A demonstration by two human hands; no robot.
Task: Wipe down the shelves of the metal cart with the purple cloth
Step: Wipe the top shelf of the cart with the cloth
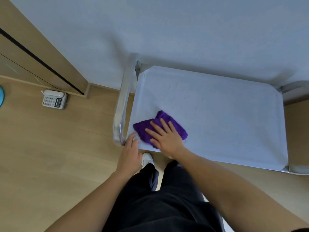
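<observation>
The metal cart point(217, 114) stood against a pale wall point(167, 30), its tubular handle point(123, 101) rising on the left side of the top shelf point(225, 101). On the wooden floor point(50, 148), well apart from the cart, lay a white telephone point(54, 99) beside a wooden cabinet point(33, 56), and a blue object point(1, 96) showed at the left edge. A white shoe point(147, 159) and dark trousers point(167, 198) stood just before the cart.

The purple cloth point(176, 125) lay crumpled on the shelf's near left part. The right grip point(167, 138) pressed flat on it, fingers straight and spread, pointing up and left. The left grip point(130, 153) touched the shelf's near left corner by the foot of the handle; whether its fingers curled round the rim could not be told.
</observation>
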